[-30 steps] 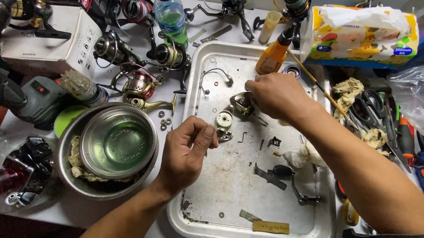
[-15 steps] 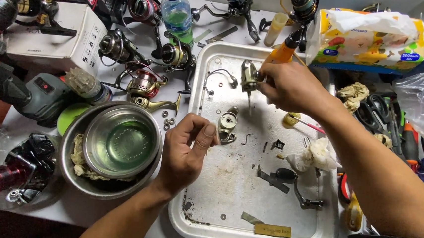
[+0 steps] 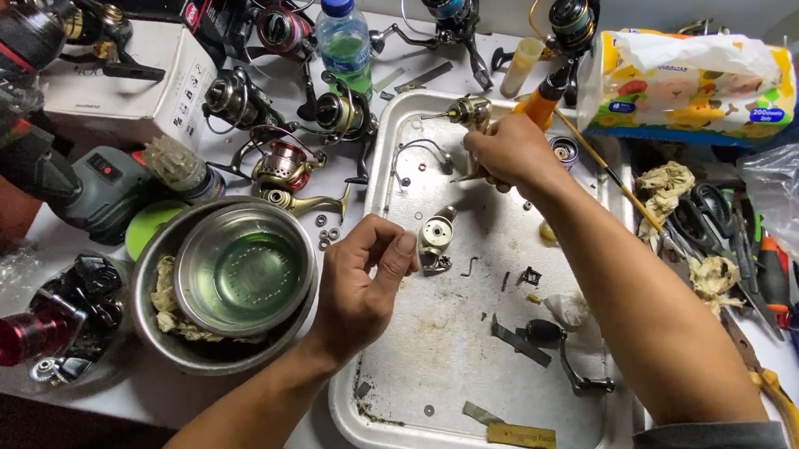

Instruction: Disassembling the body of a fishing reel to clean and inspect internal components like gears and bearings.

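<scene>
My right hand (image 3: 510,151) is at the far end of a metal tray (image 3: 404,422), gripping a gold reel body part (image 3: 469,113). My left hand (image 3: 364,283) hovers over the tray's left rim with fingertips pinched together near a silver reel part (image 3: 435,241); whether something tiny is between the fingers cannot be seen. Small screws, a black crank handle (image 3: 570,356) and other loose reel parts lie scattered on the tray.
Left of the tray stands a steel bowl (image 3: 238,274) holding greenish liquid, nested in a bigger bowl. Several fishing reels, a water bottle (image 3: 343,35) and a white box (image 3: 114,83) crowd the back left. A tissue pack (image 3: 691,81) and hand tools (image 3: 745,249) lie at the right.
My right hand has lifted the gold reel part from the tray's middle and carried it to the far end. My left hand has risen and pinched its fingers together.
</scene>
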